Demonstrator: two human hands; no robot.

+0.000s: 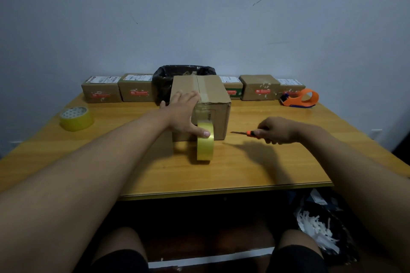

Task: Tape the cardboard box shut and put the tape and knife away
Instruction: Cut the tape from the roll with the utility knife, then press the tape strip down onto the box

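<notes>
Head view: cardboard box (213, 95) mid-table (255, 170), left hand (184, 113) spread flat steadying it, thumb on hanging tape roll (205, 142) to tension strip; right hand (275, 131) gripping knife (243, 133), blade aimed tapeward, likely to cut.

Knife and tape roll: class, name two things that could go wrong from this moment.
The knife in the right hand points its bare blade toward the left hand, whose thumb rests on the tape roll: a slip might cut it. The roll hangs from the cardboard box by its strip; a crooked cut could spoil the seal.
</notes>
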